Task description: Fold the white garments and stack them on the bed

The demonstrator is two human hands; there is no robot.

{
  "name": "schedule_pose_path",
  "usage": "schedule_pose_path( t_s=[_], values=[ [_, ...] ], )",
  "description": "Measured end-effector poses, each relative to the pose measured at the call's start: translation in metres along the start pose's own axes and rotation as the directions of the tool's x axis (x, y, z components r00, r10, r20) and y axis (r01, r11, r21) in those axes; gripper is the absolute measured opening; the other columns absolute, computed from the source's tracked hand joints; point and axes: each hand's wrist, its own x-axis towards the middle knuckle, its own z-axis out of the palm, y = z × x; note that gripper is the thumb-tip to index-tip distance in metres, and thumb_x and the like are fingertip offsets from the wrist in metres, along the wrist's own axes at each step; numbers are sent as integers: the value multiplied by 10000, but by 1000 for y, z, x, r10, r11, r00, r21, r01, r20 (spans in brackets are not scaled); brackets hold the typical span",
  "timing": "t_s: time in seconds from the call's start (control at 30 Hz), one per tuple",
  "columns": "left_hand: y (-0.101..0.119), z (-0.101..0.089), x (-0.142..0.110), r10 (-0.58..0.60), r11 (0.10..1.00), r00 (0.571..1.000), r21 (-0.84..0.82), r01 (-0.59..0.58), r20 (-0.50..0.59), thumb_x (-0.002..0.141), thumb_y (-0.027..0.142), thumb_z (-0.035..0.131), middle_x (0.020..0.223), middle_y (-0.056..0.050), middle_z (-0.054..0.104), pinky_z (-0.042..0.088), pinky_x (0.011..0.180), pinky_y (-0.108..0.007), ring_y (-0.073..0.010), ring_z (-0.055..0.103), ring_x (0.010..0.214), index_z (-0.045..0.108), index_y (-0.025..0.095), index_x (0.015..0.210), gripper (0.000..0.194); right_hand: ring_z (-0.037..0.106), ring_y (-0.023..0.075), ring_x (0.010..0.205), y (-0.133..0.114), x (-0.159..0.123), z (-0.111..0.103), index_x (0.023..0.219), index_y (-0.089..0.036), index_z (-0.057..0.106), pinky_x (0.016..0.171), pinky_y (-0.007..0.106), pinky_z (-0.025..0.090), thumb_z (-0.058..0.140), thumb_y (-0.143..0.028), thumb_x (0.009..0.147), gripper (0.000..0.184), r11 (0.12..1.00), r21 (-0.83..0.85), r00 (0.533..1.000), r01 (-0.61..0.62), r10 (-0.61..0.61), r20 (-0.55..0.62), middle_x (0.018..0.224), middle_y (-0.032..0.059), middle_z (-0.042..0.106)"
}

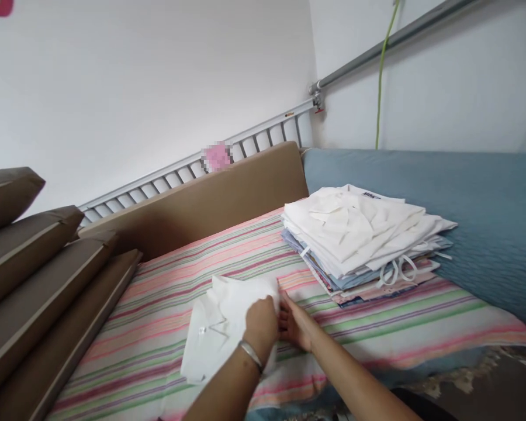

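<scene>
A folded white shirt (210, 327) with small buttons lies on the striped cloth in front of me. My left hand (262, 324), a silver bangle at its wrist, rests closed on the right part of the shirt, its fingers curled against the fabric. Right beside it, my right hand (294, 324) is at the shirt's right edge. Its fingers are bent around that edge, with their tips partly hidden. To the right stands a pile of folded garments (346, 234), white ones on top and blue and patterned ones below, with white ties hanging out.
A striped cloth (158, 316) covers the surface. Brown padded cushions (39, 298) stack up at the left. A brown board-like cushion (228, 196) stands at the back before a white radiator (170, 178). Blue fabric (486, 216) rises at the right, below a grey pipe (377, 58).
</scene>
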Motion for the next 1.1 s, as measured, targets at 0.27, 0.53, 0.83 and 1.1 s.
schedule_pose_path(
  t_s=[0.27, 0.53, 0.83, 1.1],
  values=[
    [-129, 57, -23, -270, 773, 906, -635, 1, -327, 782, 414, 453, 1135, -130, 628, 461, 868, -379, -239, 599, 985, 569, 166, 1117, 433, 666, 222, 831, 7, 4, -2, 957, -201, 570, 756, 341, 503, 702, -318, 631, 371, 968, -188, 986, 169, -166, 28, 865, 55, 716],
    [-248, 103, -60, -729, 234, 680, -903, 360, 82, 554, 492, 590, 729, -69, 630, 459, 561, -339, -180, 562, 575, 599, 115, 926, 529, 657, 222, 762, 19, 19, -6, 930, -179, 572, 715, 344, 498, 640, -240, 587, 354, 859, -464, 956, 218, -284, -77, 858, 56, 715],
    [-229, 120, -56, -603, 143, 778, -936, 322, 176, 415, 534, 666, 499, 30, 510, 357, 464, -253, -113, 450, 472, 610, 142, 630, 451, 645, 198, 799, -5, 25, -18, 1135, -167, 570, 689, 283, 487, 517, -160, 579, 558, 644, -706, 865, 295, -493, -89, 1002, 42, 698],
    [-223, 117, -64, -562, 120, 800, -936, 332, 212, 463, 541, 678, 510, 38, 519, 374, 482, -240, -105, 462, 489, 616, 143, 640, 439, 421, 249, 1250, -8, 3, 2, 1279, -194, 499, 1054, 425, 307, 519, -198, 741, 539, 133, -923, 655, 362, -741, 150, 1345, 92, 492]
  ],
)
